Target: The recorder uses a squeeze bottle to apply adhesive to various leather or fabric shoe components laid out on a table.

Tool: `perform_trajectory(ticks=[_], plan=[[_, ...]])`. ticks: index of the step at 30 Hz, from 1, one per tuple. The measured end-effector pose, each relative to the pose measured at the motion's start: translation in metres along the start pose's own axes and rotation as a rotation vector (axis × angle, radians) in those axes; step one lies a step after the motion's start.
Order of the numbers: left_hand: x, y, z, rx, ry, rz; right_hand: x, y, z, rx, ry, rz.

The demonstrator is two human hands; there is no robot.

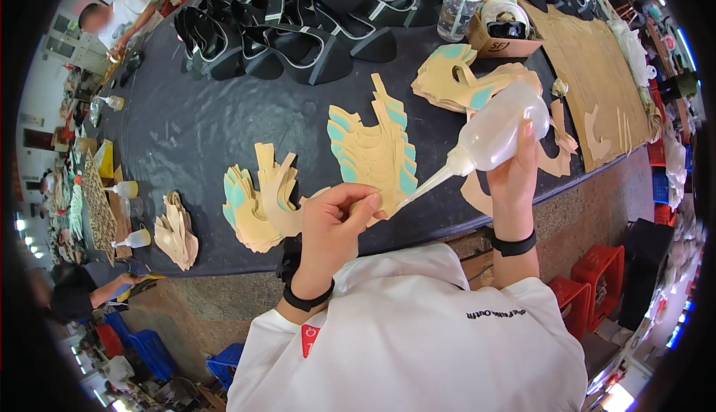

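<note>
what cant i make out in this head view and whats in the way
All in the head view:
- Fanned beige cutouts: near end partly covered by the left hand.
- Right hand: some fingers behind the squeeze bottle.
- Black wedge shoes: farthest ones cut off by the top edge.

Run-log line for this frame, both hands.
left hand: pinching fanned beige pieces, near end | right hand: gripping translucent squeeze bottle, nozzle angled down at pieces | far side: black shoes
</note>
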State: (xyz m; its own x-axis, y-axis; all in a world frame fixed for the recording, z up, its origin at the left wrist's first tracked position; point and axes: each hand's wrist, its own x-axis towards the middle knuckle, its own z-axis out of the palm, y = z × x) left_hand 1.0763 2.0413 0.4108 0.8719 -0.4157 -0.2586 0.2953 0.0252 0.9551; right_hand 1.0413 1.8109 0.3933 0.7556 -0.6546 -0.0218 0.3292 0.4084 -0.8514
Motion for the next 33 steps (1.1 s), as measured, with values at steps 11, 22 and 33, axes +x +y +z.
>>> perform_trajectory(ticks=[11, 22, 33], plan=[[0.015, -0.005, -0.014, 0.084, 0.117, 0.109, 0.004, -0.003, 0.005, 0.086, 0.074, -0.044], [0.051, -0.097, -0.010, -0.009, 0.132, -0.015, 0.006, -0.006, -0.015, 0.062, 0.144, -0.085], [0.092, -0.185, 0.051, 0.304, -0.059, 0.019, 0.005, -0.005, -0.014, 0.063, 0.151, -0.062]])
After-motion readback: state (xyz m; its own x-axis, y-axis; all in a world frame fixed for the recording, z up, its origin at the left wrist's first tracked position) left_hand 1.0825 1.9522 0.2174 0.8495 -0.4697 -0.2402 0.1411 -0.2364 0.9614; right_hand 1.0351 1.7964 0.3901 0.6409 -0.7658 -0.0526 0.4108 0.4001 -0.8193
